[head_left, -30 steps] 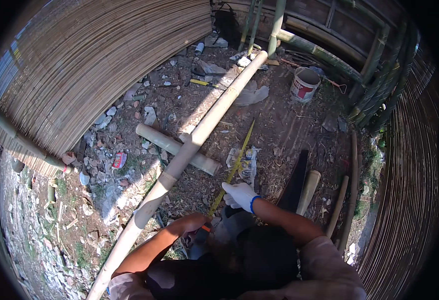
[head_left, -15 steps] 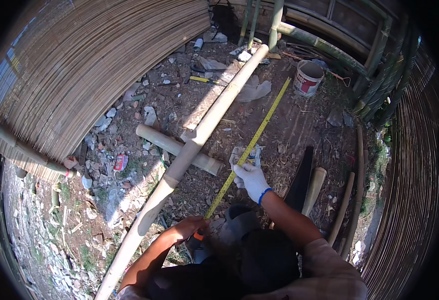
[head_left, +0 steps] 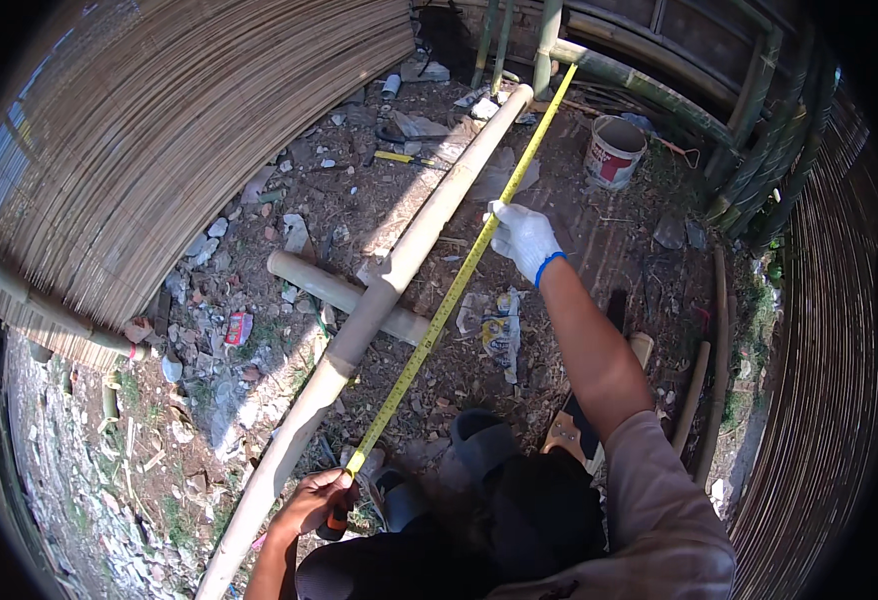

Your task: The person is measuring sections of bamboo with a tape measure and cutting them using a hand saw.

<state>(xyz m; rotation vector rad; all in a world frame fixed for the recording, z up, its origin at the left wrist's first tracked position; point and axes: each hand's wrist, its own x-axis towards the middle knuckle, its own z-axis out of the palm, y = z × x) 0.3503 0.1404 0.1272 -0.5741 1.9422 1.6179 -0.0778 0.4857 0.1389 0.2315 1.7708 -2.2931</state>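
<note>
My bare left hand (head_left: 317, 503) is wrapped round the black and orange case of a tape measure (head_left: 338, 520), low in the view beside a long bamboo pole (head_left: 414, 250). From the case the yellow tape blade (head_left: 429, 338) runs out far and to the right, roughly alongside the pole. Its far end reaches close to a green bamboo rail. My right hand (head_left: 527, 240), in a white glove with a blue cuff, pinches the blade partway along. The pole lies across a short bamboo piece (head_left: 324, 283) on the ground.
A saw with a wooden handle (head_left: 565, 438) lies by my right forearm. Farther off stand a white bucket (head_left: 616, 152) and a green bamboo frame (head_left: 639, 85). Slatted bamboo screens (head_left: 239, 110) flank both sides. Rubble, wrappers and a yellow-handled tool (head_left: 404, 157) litter the dirt.
My right hand has moved farther away along the tape, and the blade's end now reaches the bamboo rail. My left hand has shifted left and nearer with the case, beside the pole.
</note>
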